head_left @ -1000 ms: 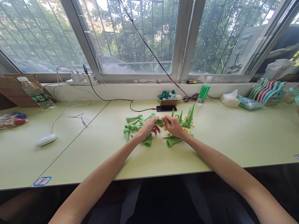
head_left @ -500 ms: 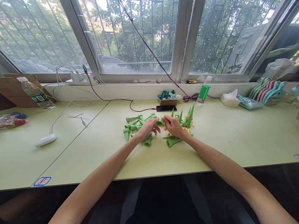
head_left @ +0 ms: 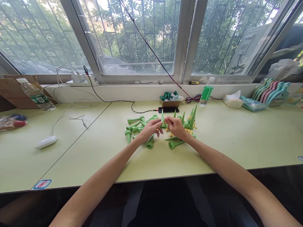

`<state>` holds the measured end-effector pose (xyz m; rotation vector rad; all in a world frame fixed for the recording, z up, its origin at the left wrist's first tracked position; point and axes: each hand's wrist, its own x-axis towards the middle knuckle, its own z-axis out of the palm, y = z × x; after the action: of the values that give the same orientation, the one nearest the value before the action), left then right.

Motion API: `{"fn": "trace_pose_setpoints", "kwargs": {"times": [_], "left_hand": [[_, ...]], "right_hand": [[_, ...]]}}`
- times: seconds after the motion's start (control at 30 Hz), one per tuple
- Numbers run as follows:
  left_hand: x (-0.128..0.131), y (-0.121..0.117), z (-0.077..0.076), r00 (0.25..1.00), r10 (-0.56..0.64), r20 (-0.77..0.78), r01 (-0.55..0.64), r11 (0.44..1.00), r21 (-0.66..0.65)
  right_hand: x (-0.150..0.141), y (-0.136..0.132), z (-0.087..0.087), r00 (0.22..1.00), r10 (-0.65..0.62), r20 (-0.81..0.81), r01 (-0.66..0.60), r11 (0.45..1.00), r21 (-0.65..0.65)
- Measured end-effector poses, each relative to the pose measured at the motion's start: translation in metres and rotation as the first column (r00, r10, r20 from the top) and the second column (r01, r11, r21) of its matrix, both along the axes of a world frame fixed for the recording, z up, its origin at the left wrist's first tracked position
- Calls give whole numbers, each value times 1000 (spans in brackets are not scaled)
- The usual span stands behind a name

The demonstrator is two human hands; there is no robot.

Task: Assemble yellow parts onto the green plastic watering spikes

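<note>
- The pale yellow-green tabletop (head_left: pixel 99 164) stretches along under the window, with a black smartphone (head_left: pixel 170 109) lying towards its far side; neither has shifted over the last second.
- The person's left hand (head_left: pixel 151 130) is on the near side of the smartphone and a little to its left, thumb and forefinger pinched on a tapered green plastic spike (head_left: pixel 162 117), the other fingers loosely spread.
- The right hand (head_left: pixel 175 127) is also on the near side of the smartphone, slightly to its right, fingers curled closed; from here I can't tell whether they grip anything.
- Loose green spikes (head_left: pixel 128 135) lie heaped to the left of the smartphone and nearer the person; upright green spikes (head_left: pixel 194 116) cluster to its right. Both groups look unchanged.
- The held spike is what has changed: a second ago its open end faced the person, and now it stands point up, before the smartphone's left end. I'd judge it is being turned in the fingers rather than carried anywhere.
- That spike sits between the hands, against the left fingertips and just beside the right ones; whether those touch it is unclear.
- Small yellow plastic pieces (head_left: pixel 189 131) lie scattered right of the smartphone, nearer the person, among the spikes.
</note>
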<state>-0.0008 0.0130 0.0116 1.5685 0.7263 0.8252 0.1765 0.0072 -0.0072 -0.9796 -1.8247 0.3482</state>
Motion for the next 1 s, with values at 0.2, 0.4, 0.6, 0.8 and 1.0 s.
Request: {"fn": "trace_pose_setpoints", "kwargs": {"times": [0.2,0.4,0.6,0.8,1.0], "left_hand": [[0,1,-3,999,-17,-34,20,994,107],[1,5,-8,997,-7,-72,21,982,186],[2,5,-11,997,6,-76,12,972,236],[2,5,-12,995,36,-96,-8,962,273],[1,9,-17,994,40,-102,-8,954,299]], "right_hand": [[1,1,1,1000,-17,-5,17,1000,-4],[2,2,0,1000,-29,10,29,1000,-2],[2,2,1,999,-45,20,45,999,2],[3,3,0,998,-45,46,43,998,37],[3,4,-2,997,-43,60,39,997,67]]}}
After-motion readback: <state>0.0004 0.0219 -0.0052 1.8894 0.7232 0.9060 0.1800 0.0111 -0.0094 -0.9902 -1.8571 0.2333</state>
